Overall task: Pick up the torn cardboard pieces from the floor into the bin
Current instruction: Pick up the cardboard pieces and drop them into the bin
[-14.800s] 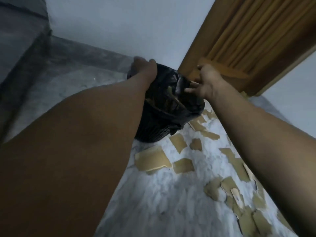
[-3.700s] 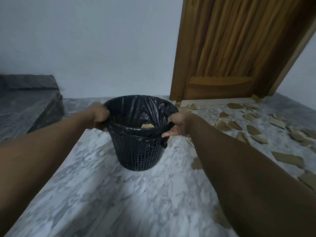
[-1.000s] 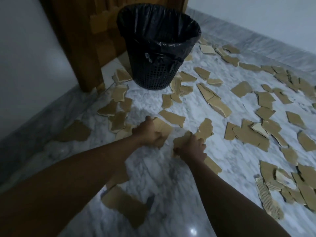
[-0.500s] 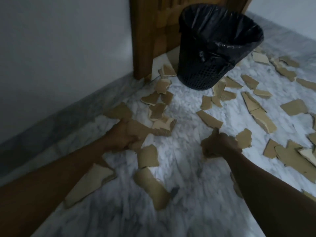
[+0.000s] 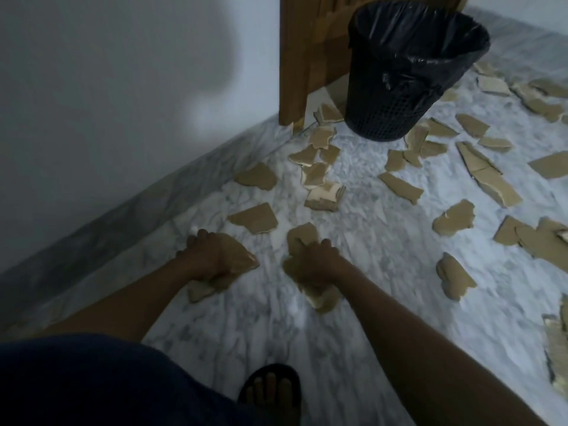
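Observation:
Several torn brown cardboard pieces (image 5: 255, 217) lie scattered over the white marble floor (image 5: 368, 235). My left hand (image 5: 206, 256) grips a bunch of cardboard pieces (image 5: 242, 259) low over the floor near the wall. My right hand (image 5: 316, 262) grips another bunch of cardboard (image 5: 302, 236) a little to the right, with more pieces sticking out below the fist. The black mesh bin (image 5: 412, 72) with its black liner stands upright at the top right, beside the wooden door, well beyond both hands.
A white wall (image 5: 123, 87) with a grey marble skirting runs along the left. A brown wooden door (image 5: 310, 56) stands behind the bin. My sandalled foot (image 5: 270, 392) and dark shorts (image 5: 92, 379) fill the bottom edge. More cardboard litters the floor on the right.
Both hands have drawn back toward me along the floor, each gathering more cardboard into its grip. The view has swung so the bin sits farther off at the top right.

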